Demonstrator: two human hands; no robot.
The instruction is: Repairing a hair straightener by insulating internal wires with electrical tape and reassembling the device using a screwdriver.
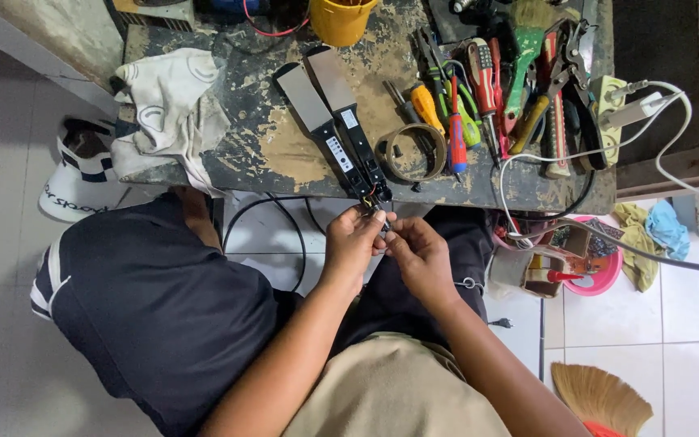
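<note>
Overhead, head view: person seated at a worn, paint-scarred desk (285,154), both hands held together just below its near edge.
Left hand (351,239): fingers (366,220) curled in and pinched narrow at the wired end of the flat-iron device; thumb side faces the right hand.
Right hand (418,251): fingers (394,235) bent tight, tips meeting the left hand's; what they pinch is too small to tell, likely thin wires.
Device in hand: black hair straightener (341,129), two long plates spread in a narrow V, lying on the desk and reaching from the yellow tub down to the desk's edge; its hinge end overhangs the edge and touches the hands. Small coloured wires (375,194) show at that end.
Beside it, right: roll of brownish tape (410,151), flat on the desk, just beside the straightener.
Further right: heap of tools, screwdrivers (455,121) with orange, red and green handles, pliers (560,73) behind them.
Far edge: yellow tub (341,18), partly cut off.
Left end of desk: white cloth (167,109) draped over the corner.
Right end: white cable (657,129) looping off a power strip (608,109).
Floor: white tiles; pink bowl (600,271) with odds and ends, broom (600,396) at the lower right.
</note>
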